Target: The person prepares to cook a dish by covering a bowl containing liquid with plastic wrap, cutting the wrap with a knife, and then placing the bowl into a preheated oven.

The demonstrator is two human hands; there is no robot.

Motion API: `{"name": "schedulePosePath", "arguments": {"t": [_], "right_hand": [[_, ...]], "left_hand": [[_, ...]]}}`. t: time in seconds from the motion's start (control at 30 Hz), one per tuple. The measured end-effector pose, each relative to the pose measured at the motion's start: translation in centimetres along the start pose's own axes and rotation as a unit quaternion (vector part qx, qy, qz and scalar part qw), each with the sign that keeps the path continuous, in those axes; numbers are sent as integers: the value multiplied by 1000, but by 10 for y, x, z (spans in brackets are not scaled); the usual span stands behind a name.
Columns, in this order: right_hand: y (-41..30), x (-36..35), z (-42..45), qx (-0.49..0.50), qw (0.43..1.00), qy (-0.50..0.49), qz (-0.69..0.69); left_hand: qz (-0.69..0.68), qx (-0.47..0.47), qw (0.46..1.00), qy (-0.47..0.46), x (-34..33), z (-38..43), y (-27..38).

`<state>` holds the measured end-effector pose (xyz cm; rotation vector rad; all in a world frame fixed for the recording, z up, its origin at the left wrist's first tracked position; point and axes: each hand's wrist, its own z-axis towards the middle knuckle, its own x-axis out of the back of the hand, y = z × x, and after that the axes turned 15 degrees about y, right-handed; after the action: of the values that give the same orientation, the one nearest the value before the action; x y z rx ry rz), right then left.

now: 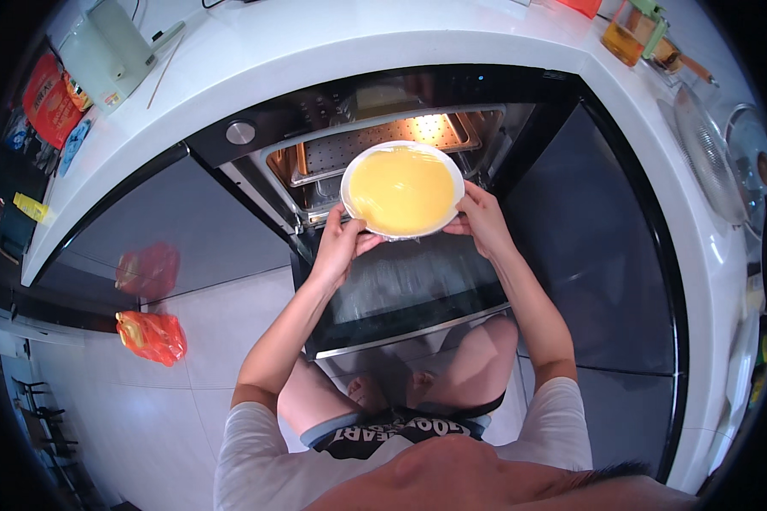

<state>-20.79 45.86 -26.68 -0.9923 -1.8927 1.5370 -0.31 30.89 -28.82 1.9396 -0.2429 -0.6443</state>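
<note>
A white round dish [345,191] filled with a smooth yellow mixture [399,188] is held out before a built-in oven. Shiny clear plastic film appears stretched over its top. My left hand [345,246] grips the dish's lower left rim, thumb on top. On the opposite side, my right hand [479,217] clasps the right rim. Behind the dish, a perforated metal tray [351,147] rests inside the lit oven cavity. The oven door [415,274] is folded down below my hands, its glass streaked and wet-looking.
A white counter [383,48] curves above the oven, with a control knob [240,133] under its edge. Dark cabinet fronts [588,249] flank both sides. A red plastic bag [153,335] lies on the tiled floor at left. A mesh strainer [706,153] stands on the right counter.
</note>
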Motion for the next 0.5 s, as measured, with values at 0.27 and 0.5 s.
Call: {"name": "schedulePosePath", "arguments": {"t": [0.27, 0.5], "right_hand": [[3, -33, 105, 10, 1000, -14, 16], [14, -63, 191, 32, 998, -17, 55]], "left_hand": [[38, -38, 998, -19, 2, 118, 14], [67, -46, 997, -7, 4, 210, 24]]}}
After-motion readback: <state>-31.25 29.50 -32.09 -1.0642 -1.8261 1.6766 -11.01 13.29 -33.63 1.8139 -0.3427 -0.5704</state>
